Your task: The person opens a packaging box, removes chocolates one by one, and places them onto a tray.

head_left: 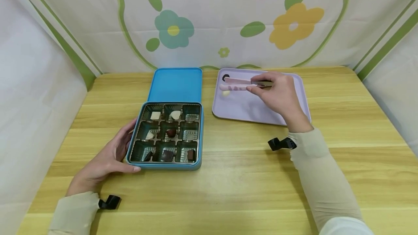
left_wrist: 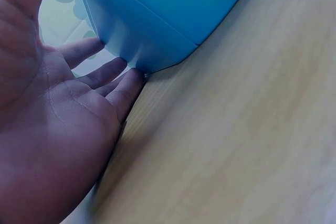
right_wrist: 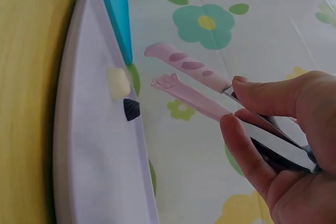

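My left hand [head_left: 112, 155] rests against the left side of a blue tin [head_left: 200, 165], thumb at its front corner; in the left wrist view its fingertips touch the tin's wall. The tin's divided insert holds several chocolates, white ones toward the back left and dark ones [head_left: 168, 155] along the front row. My right hand [head_left: 277, 91] pinches a pair of tongs [right_wrist: 191, 69] with pink paw-shaped tips and metal arms. The tong tips are apart with nothing between them, over the left part of a lilac tray [head_left: 241, 111]. A dark chocolate [right_wrist: 132, 109] and a cream-coloured one [right_wrist: 118, 83] lie on that tray.
The tin's blue lid [head_left: 176, 82] lies behind it, toward the back edge of the wooden table [head_left: 228, 191]. A flower-patterned curtain [head_left: 209, 17] stands right behind the table. Two compartments at the tin's right side, back and middle, hold no chocolate.
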Tool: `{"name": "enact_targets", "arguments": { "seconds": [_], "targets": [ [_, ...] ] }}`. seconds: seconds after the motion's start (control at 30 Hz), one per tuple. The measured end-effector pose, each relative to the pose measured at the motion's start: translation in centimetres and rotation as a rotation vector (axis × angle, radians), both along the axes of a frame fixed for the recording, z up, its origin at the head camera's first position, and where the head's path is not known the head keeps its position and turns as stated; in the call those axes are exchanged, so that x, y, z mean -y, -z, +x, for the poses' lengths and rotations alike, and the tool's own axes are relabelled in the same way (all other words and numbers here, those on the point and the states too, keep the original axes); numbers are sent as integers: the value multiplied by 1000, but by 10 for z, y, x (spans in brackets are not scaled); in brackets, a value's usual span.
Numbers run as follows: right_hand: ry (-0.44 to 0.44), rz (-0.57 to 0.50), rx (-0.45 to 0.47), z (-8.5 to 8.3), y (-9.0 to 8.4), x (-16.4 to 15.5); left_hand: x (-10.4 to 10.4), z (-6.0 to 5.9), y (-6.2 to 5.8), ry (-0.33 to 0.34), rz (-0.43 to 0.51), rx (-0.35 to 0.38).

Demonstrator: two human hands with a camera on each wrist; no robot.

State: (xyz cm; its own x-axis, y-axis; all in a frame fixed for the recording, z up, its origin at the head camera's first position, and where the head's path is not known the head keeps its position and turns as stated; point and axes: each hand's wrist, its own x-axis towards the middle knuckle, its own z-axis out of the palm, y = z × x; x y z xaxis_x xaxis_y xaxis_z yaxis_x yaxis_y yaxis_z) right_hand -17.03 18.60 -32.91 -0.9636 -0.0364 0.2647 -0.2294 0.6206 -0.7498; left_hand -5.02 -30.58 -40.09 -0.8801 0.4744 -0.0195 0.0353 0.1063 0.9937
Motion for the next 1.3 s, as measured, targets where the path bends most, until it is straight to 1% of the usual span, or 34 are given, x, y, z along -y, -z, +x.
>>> {"name": "enact_targets", "arguments": {
  "seconds": [0.17, 0.27, 0.33, 0.4, 0.6, 0.7, 0.97, 1.07, 1.3],
  "targets": [
    [-50, -45, 78, 8, -12, 4, 0, 0, 1, -2, 9, -9],
    [-96, -70, 103, 15, -20, 8, 0, 0, 2, -4, 8, -10],
    [-138, -92, 107, 19, -24, 11, 1, -1, 1, -4, 6, -11],
    [-189, -97, 86, 23, -27, 13, 1, -1, 1, -5, 5, -10],
    [-346, -87, 2, 29, -27, 22, 1, 0, 0, -5, 3, -12],
    [-394, -91, 5, 30, -26, 24, 0, 0, -1, -5, -1, -5],
    [-478, -66, 15, 32, -23, 24, -1, 1, -2, -14, -11, 12],
    [-510, -68, 33, 35, -25, 25, -1, 1, -2, -12, -12, 10],
    [-624, -85, 68, 40, -28, 29, -1, 1, -3, -3, -10, 8]
  ]
}}
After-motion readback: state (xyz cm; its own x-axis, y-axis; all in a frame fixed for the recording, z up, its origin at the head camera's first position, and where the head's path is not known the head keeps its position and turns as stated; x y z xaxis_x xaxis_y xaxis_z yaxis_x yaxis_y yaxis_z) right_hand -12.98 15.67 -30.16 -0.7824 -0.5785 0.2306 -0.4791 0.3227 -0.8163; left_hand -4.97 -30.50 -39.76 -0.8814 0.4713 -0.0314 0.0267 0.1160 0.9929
